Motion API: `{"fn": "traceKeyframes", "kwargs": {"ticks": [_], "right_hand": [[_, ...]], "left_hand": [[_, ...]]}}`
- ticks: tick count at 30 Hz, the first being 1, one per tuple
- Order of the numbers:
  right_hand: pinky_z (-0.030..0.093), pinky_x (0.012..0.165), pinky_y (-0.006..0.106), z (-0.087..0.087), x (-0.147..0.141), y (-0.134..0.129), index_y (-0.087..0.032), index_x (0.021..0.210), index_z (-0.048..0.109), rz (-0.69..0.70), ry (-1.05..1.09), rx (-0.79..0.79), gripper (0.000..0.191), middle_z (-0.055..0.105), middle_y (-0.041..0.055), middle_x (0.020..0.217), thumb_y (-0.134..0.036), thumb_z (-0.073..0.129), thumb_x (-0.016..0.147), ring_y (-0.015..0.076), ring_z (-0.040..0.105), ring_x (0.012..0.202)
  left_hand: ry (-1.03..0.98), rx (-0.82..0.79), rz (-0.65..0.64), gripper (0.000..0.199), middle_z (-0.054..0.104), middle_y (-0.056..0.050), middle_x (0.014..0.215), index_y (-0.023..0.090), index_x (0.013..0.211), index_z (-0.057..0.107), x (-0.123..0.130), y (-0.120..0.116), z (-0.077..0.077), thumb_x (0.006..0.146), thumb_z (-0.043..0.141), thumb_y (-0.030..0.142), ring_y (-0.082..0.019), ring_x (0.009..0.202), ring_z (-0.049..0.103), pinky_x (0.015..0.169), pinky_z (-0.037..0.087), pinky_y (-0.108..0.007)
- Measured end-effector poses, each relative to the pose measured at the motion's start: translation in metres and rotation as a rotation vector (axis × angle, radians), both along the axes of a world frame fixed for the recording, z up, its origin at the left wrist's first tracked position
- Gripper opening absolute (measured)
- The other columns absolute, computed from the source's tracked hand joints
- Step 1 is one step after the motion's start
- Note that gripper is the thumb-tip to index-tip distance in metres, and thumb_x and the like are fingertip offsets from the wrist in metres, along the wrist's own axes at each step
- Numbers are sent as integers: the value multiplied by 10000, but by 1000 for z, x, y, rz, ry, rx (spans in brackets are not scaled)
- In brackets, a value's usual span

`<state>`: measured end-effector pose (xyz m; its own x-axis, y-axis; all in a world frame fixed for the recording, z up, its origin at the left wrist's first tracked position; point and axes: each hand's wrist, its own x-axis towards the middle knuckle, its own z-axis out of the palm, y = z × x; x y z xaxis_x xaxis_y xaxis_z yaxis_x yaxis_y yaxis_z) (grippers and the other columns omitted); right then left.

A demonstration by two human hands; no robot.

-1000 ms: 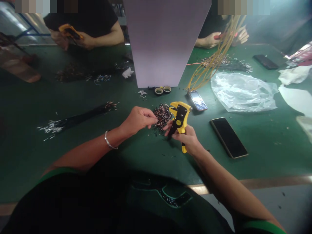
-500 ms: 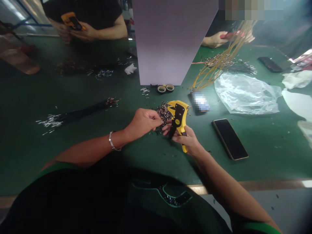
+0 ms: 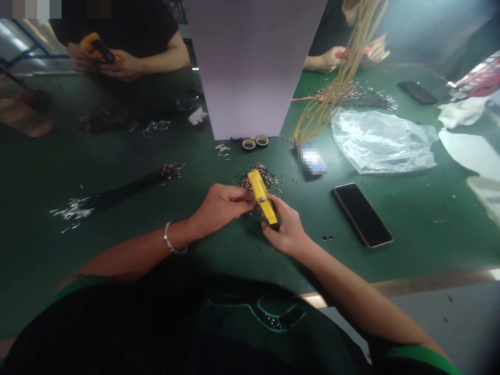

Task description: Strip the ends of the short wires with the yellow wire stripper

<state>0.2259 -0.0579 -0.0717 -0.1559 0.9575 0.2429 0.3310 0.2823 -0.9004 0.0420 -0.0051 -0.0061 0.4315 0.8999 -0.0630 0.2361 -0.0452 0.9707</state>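
My right hand [image 3: 287,226] grips a yellow and black wire stripper [image 3: 261,195], which now shows its narrow yellow edge to me. Just left of the tool, the thumb and fingers of my left hand [image 3: 222,208] are pinched together. What they hold is too small to make out, and the stripper partly hides the spot. Beneath and beyond both hands lies a pile of short wire scraps [image 3: 250,179], dark with coppery bits. A bundle of black wires [image 3: 128,189] with stripped, silvery ends rests on the table to the left.
A pale upright panel [image 3: 250,78] stands ahead, with tape rolls [image 3: 249,144] at its foot. On the right are a phone [image 3: 361,214], a plastic bag [image 3: 383,140] and hanging yellow wires [image 3: 336,94]. Co-workers' hands [image 3: 125,65] hold tools across the green table [image 3: 164,156].
The wire stripper has turned from its broad side to edge-on. Its head has come close to my left fingertips. The whole view has shifted slightly.
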Motion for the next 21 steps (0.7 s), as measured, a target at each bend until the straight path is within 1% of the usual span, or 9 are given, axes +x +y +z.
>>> {"fn": "traceKeyframes", "kwargs": {"ticks": [3,5,8,12,15,19,21], "right_hand": [[528,902,493,-4,0,-1,-199,1281,499,-71,-225,259,642,653,149,1144,-151,584,647,334,629,1049],[537,898,500,-6,1,-1,-179,1317,476,-85,-291,337,679,645,168,1170,-153,580,646,339,629,1056],[541,907,505,-6,1,-1,-195,1344,450,-103,-307,373,710,644,158,1189,-161,582,647,333,630,1058],[545,895,514,-6,1,-1,-197,1334,438,-104,-299,384,696,646,160,1167,-160,575,653,335,634,1044],[557,856,494,-7,1,0,-179,1299,448,-110,-299,385,661,643,169,1131,-149,565,649,330,640,1010],[568,805,458,-7,0,-1,-169,1261,453,-109,-310,403,599,645,160,1062,-159,556,670,308,647,947],[571,773,439,-8,0,-2,-168,1242,453,-109,-324,414,563,648,143,1023,-166,549,687,294,650,913]], "left_hand": [[-100,-26,-17,68,647,19,539,200,654,748,-1,0,-3,694,754,256,-126,598,617,554,504,-228],[-134,-37,-22,82,716,1,637,205,688,765,-2,0,-5,686,787,284,-147,672,665,647,555,-257],[-121,-24,-18,120,764,-19,740,210,717,783,-3,0,-6,663,823,309,-168,729,696,711,582,-286],[-95,-9,-37,84,783,-15,801,233,729,793,-4,1,-6,687,811,303,-162,740,700,716,587,-285],[-80,-8,-48,56,789,-16,843,238,764,801,-4,2,-8,721,780,266,-146,720,693,705,582,-276],[-86,-35,-62,86,789,-22,850,225,811,808,-5,2,-10,737,768,243,-134,706,686,688,572,-256],[-85,-41,-58,108,780,-25,804,203,821,810,-4,1,-10,734,772,254,-137,692,676,652,561,-245]]}}
